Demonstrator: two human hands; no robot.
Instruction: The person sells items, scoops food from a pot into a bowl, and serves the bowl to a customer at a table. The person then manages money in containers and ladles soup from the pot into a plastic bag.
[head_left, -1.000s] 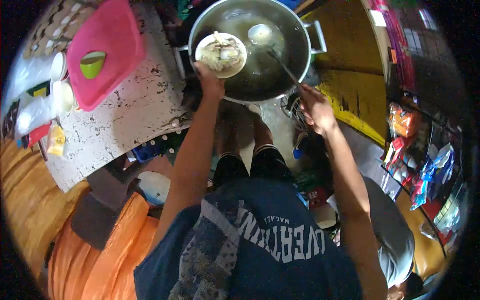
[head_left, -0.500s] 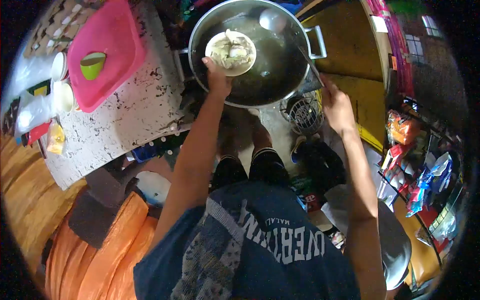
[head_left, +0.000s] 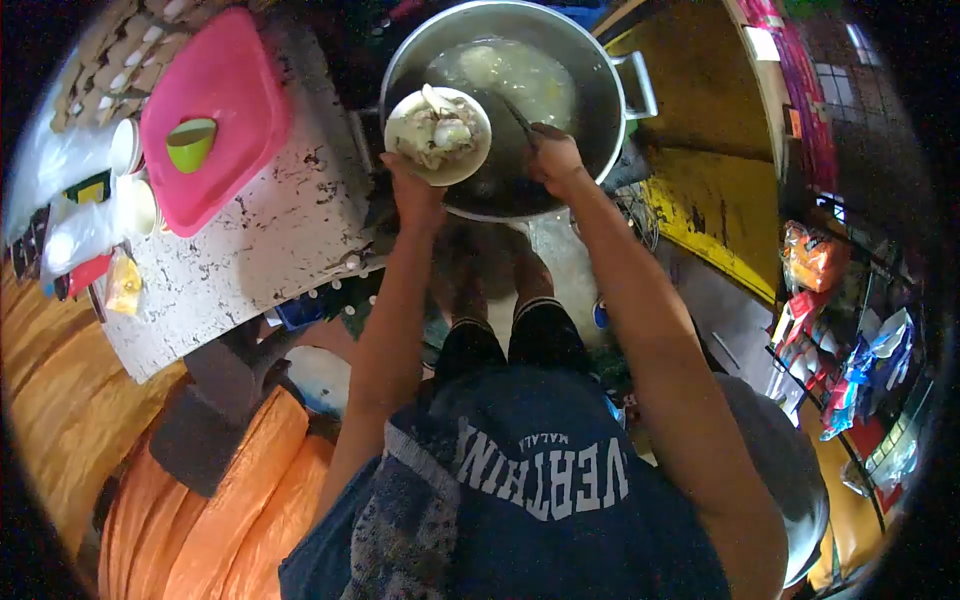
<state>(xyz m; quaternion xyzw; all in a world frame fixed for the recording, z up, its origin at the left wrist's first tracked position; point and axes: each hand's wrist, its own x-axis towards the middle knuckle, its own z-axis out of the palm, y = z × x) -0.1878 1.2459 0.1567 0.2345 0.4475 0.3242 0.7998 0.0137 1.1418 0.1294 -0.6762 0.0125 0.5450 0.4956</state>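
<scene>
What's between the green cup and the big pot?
In the head view: the pink tray, the scuffed white tabletop, then a dim strip beside the pot, contents unclear.

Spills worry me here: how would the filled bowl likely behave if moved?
The bowl is probably weighty for its size, given the food filling it. Held by the left hand alone, it could tip; loose-looking food near the rim may spill.

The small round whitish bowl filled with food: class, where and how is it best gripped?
Probably by the outer wall and rim of the small round whitish bowl, from the near side, where the person's left hand holds it. Pale food fills its open top and one piece reaches the far rim, so grip outside it, keeping it level.
</scene>
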